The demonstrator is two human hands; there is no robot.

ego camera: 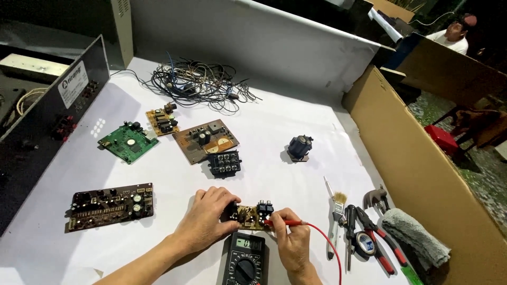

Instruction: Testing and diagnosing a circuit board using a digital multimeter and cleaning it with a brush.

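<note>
The left hand (203, 221) is closed over the near end of a small brown board (248, 215), its grip pinning the board flat on the white counter (296, 105), probably so it cannot slide under the probe. The right hand (291, 237) pinches a red probe (288, 223) like a pen, tip down on the board beside its black sockets; the red lead (326, 241) loops away to the right and back toward the meter (245, 258), which lies just below the board, screen up, where a glance reaches it. Other boards are spread well apart: a long dark board (110, 205) to the left, a green board (128, 141) farther back, a tan board (206, 140) with a black socket block (224, 163) touching its near edge. A tangle of wires (198, 82) sits at the far end. Tools crowd the right: a brush (336, 219), red-handled pliers (380, 240), a roll of tape (363, 238), a grey cloth (420, 237), hard against a cardboard wall (422, 158). A dark case (47, 121) bounds the left. Open room lies mid-counter, between the hands and a blue part (299, 146).
</note>
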